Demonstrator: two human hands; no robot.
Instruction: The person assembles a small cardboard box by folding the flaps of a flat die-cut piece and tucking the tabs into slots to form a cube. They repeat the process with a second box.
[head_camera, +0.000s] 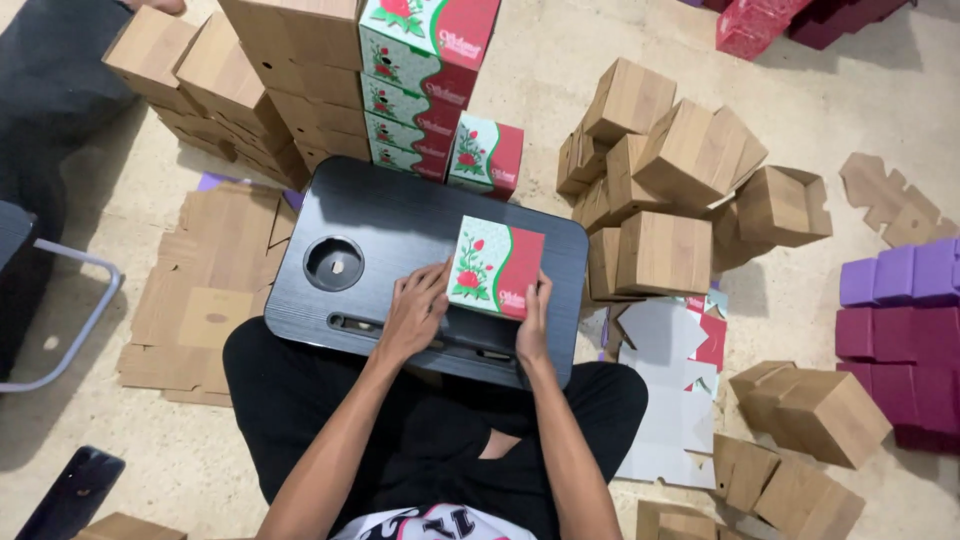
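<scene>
On the black lap tray (400, 215) across my legs sits the printed box (496, 267), white with a rose pattern on one half and red on the other, over toward the tray's right end. My left hand (414, 312) is pressed against the box's left side, fingers curled onto it, and my right hand (533, 322) grips its near right corner, so both are closed on the same box. Just past the tray's far edge there's a stack of matching printed boxes (425, 85). Right of the tray, a heap of plain brown cartons (672, 190). Left of the tray, flattened cardboard sheets (205, 285) lie on the floor.
</scene>
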